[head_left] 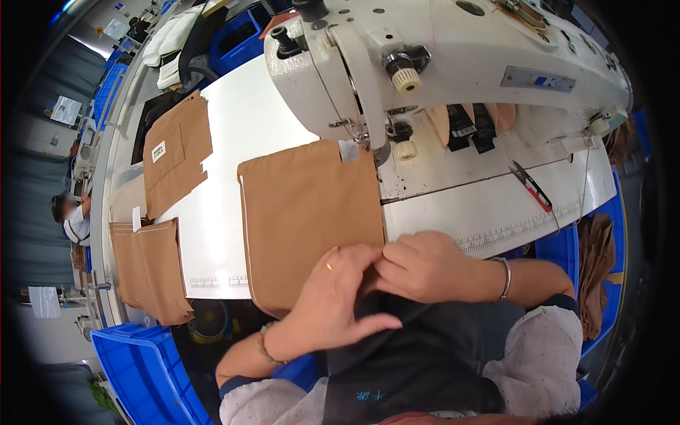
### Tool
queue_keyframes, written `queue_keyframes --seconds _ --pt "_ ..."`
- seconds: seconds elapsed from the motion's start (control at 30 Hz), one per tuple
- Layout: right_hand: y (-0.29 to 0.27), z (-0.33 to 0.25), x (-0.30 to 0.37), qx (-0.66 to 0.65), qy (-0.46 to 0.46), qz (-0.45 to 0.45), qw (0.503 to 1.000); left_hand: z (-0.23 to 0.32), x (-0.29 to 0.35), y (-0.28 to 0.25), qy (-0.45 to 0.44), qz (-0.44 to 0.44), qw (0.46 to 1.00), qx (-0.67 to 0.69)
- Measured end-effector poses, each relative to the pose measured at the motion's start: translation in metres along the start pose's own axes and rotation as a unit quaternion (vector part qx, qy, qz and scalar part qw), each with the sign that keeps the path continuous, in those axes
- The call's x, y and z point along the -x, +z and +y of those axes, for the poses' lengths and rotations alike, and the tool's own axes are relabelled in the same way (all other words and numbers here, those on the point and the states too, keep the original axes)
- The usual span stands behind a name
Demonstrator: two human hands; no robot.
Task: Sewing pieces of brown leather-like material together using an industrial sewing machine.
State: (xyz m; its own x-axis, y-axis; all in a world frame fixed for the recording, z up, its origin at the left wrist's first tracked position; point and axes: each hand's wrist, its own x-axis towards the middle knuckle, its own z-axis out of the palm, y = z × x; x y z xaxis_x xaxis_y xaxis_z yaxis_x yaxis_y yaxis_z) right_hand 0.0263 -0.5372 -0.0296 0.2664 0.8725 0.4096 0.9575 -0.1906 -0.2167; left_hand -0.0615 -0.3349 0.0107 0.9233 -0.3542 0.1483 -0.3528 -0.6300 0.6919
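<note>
A brown fabric panel [312, 205] with a pale stitched line down its left side lies on the white sewing table, its far right corner under the sewing machine's needle area. A small whitish tag sits at that corner. My left hand [329, 301] rests on the panel's near edge, fingers laid out and thumb stretched apart. Beside it my right hand [425, 268] is closed at the panel's near right corner, fingertips pinched together. The bit of cloth between its fingers is mostly hidden by the hand.
The white sewing machine [453, 53] stands across the far side. Red-handled thread snips [533, 188] lie at right, near black labels [471, 127]. More brown pieces [177, 156] [149, 265] lie at left. Blue crates [152, 368] flank the table, and a person [76, 221] sits far left.
</note>
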Motion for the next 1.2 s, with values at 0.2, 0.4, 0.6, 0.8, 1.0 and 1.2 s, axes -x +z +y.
queue_keyframes --seconds 0.2,0.4,0.6,0.8,1.0,1.2 --pt "0.044 -0.062 0.038 -0.177 0.088 0.226 0.954 -0.02 0.072 0.064 0.035 0.146 0.965 -0.217" --pt "0.081 -0.083 0.056 -0.453 0.425 0.2 0.758 -0.001 0.081 0.051 0.041 0.201 0.95 -0.235" --pt "0.075 -0.09 0.062 -0.609 0.406 0.063 0.679 0.006 0.087 0.051 0.116 0.144 0.94 -0.285" --pt "0.033 -0.098 0.071 -0.64 0.435 -0.008 0.633 0.004 0.084 0.065 0.114 0.121 0.949 -0.267" --pt "0.04 -0.098 0.078 -0.678 0.433 -0.012 0.594 0.003 0.084 0.068 0.123 0.103 0.949 -0.27" --pt "0.041 -0.096 0.079 -0.708 0.43 -0.02 0.56 0.004 0.082 0.072 0.118 0.101 0.949 -0.275"
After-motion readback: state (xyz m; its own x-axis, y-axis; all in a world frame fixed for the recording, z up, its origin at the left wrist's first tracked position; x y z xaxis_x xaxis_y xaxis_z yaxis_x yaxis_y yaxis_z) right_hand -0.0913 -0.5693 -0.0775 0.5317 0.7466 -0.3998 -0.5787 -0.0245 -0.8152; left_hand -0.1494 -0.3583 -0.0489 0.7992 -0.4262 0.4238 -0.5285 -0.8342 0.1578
